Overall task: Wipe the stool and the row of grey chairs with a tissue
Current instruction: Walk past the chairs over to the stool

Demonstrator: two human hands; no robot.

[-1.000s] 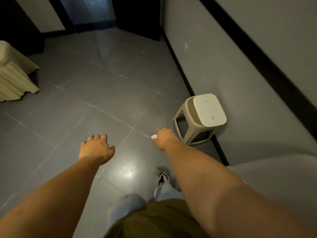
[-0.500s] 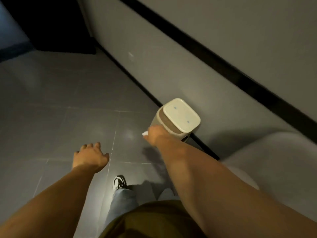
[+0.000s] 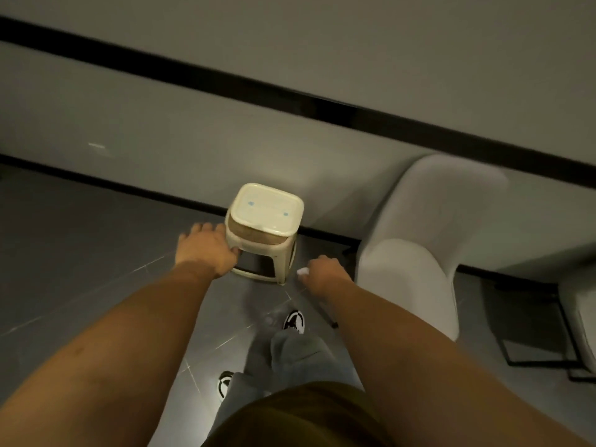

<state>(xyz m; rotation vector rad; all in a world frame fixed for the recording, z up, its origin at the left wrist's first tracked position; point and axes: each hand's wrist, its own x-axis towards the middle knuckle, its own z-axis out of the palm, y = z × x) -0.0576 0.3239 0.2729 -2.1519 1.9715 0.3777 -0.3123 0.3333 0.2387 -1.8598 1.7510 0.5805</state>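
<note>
A cream plastic stool (image 3: 267, 213) with a square seat stands on the floor against the wall. My left hand (image 3: 206, 250) is at its left side, fingers spread, touching or nearly touching the leg under the seat. My right hand (image 3: 324, 271) hovers just right of the stool's front leg, closed around a small white tissue (image 3: 303, 271) that sticks out of the fist. A grey chair (image 3: 419, 233) stands to the right of the stool, its back toward the wall.
A grey wall with a black stripe (image 3: 290, 91) and black skirting runs behind the stool. A second grey chair (image 3: 583, 311) shows at the right edge, with a black metal frame (image 3: 535, 350) below. My feet and legs are on the tiled floor (image 3: 80, 253) below the stool.
I have turned to face the wall and the stool. My left hand moved up to the stool's left side. My right hand, still holding the tissue, now sits right of the stool.
</note>
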